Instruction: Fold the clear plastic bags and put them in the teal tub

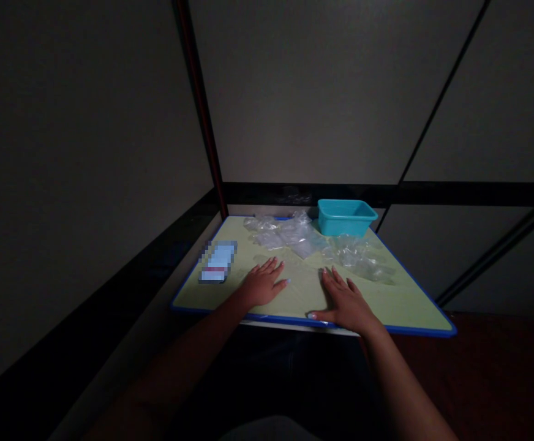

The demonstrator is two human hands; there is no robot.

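My left hand (263,284) lies palm down with its fingers spread on a pale yellow table (409,306) with a blue edge. Nearer the front edge, my right hand (344,301) rests flat too, fingers apart. A thin clear plastic sheet or bag (297,285) seems to lie flat between and under the hands; its outline is faint. Crumpled clear plastic bags (289,236) are heaped beyond my left hand. More clear plastic (359,257) lies past the fingertips of my right hand. Neither hand holds anything.
A turquoise plastic basin (346,219) stands at the table's back right. At the left edge lies a phone-like device (218,262), its lit screen blurred out. Behind the table rises a grey panelled wall (304,92) with dark strips. Reddish floor (501,373) shows at lower right.
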